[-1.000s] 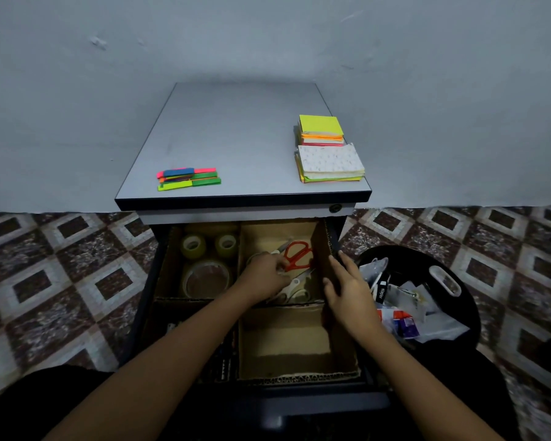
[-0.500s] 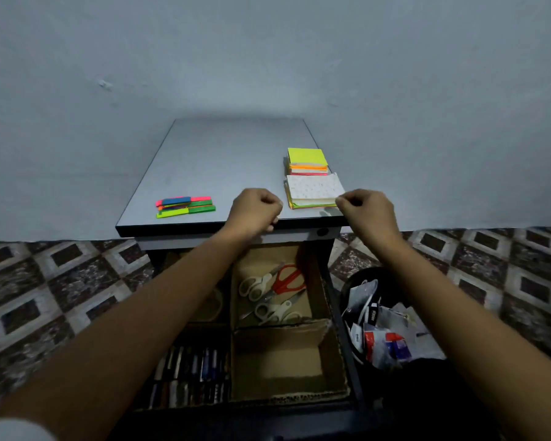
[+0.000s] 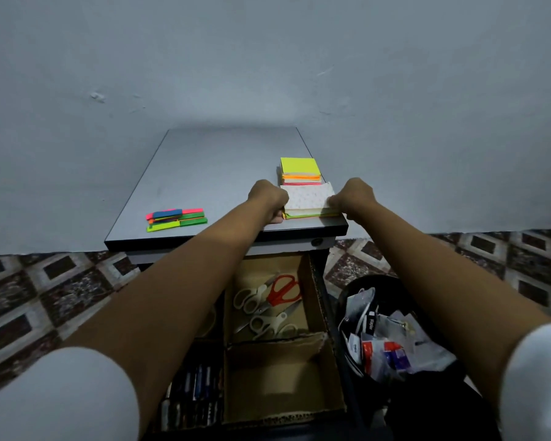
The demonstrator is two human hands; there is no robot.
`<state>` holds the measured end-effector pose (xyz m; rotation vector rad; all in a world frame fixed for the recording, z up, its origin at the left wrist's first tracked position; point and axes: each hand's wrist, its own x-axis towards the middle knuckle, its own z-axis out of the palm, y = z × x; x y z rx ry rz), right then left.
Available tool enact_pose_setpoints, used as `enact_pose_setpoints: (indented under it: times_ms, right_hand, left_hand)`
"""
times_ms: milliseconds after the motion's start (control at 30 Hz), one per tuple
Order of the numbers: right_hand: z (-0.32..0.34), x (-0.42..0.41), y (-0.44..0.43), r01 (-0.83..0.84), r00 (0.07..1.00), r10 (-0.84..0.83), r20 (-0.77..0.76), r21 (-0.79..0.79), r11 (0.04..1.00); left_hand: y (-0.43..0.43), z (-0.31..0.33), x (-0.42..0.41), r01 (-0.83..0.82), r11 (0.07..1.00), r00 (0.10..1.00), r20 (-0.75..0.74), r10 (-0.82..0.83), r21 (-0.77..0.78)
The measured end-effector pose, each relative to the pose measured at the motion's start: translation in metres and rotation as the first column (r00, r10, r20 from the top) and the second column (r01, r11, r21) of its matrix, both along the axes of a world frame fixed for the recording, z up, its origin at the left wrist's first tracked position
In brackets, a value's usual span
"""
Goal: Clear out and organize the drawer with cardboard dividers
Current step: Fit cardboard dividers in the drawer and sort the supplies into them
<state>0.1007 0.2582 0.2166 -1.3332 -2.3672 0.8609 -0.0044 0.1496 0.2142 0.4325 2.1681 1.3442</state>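
Note:
A stack of note pads with a white patterned top (image 3: 306, 200) lies at the front right of the grey cabinet top (image 3: 210, 173). My left hand (image 3: 268, 198) grips its left side and my right hand (image 3: 353, 195) grips its right side. Behind it sits a second stack topped with a yellow pad (image 3: 299, 168). Below, the open drawer (image 3: 341, 361) has cardboard dividers (image 3: 277, 340). Scissors (image 3: 268, 300) lie in the back right compartment, the front right compartment (image 3: 280, 377) holds nothing, and pens (image 3: 194, 399) fill the front left one.
Coloured sticky flags (image 3: 175, 219) lie at the cabinet top's front left. A black bin (image 3: 363, 284) full of paper scraps stands on the tiled floor right of the drawer. A plain wall is right behind the cabinet.
Both hands left the scissors compartment, rose to the cabinet top and closed on the two sides of the white-topped pad stack. My view tilted up.

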Motion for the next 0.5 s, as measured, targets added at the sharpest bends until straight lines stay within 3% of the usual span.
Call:
enact_pose_setpoints:
  times_ms: [167,333,500]
  right_hand:
    - [-0.003,-0.004,0.008,0.062,0.988,-0.089,-0.129,-0.203,0.977]
    - [0.004,-0.003,0.006,0.027,0.914,-0.242,-0.324,-0.549,0.835]
    - [0.009,-0.002,-0.003,-0.012,0.905,-0.252,-0.343,-0.612,0.791]
  left_hand:
    - [0.000,0.001,-0.004,-0.024,1.000,1.000,0.019,0.024,-0.013]
    - [-0.004,0.001,-0.005,-0.041,0.999,0.996,0.075,0.040,0.018]
    - [-0.008,0.000,-0.004,-0.058,0.996,0.991,0.126,0.049,0.064]
